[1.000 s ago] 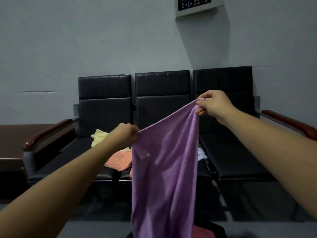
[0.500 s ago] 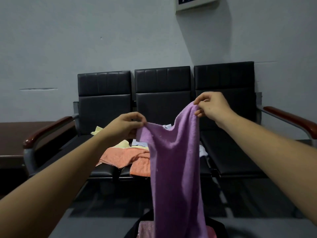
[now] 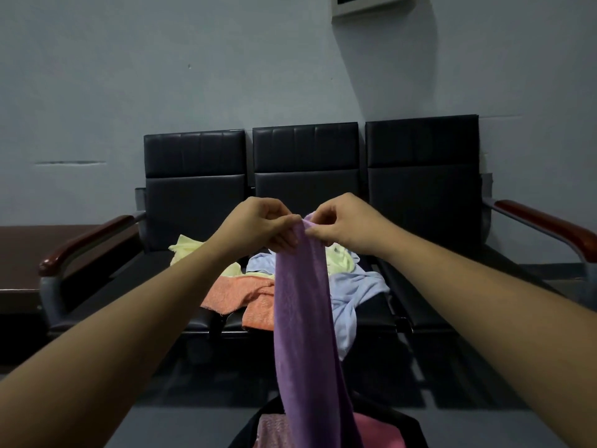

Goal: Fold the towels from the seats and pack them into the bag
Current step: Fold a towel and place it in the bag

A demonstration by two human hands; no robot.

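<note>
- While they meet before the black padded three-seat bench (image 3: 420, 176), the left hand (image 3: 260, 226) and right hand (image 3: 344, 223) each pinch the top of the long purple terry towel (image 3: 302, 302).
- The towel hangs in front of the bench's middle seat, down to the open black bag (image 3: 405, 426).

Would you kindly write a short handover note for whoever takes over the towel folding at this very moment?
Hands: the left hand and the right hand each pinch the top of the purple towel, close together. It hangs as a narrow strip over the open black bag.
Done: a pink towel already lies in the bag.
Left: finish folding the purple towel and pack it. Then fold and pack the orange towel, yellow towel and light blue towel, which lie loose on the seats.
</note>
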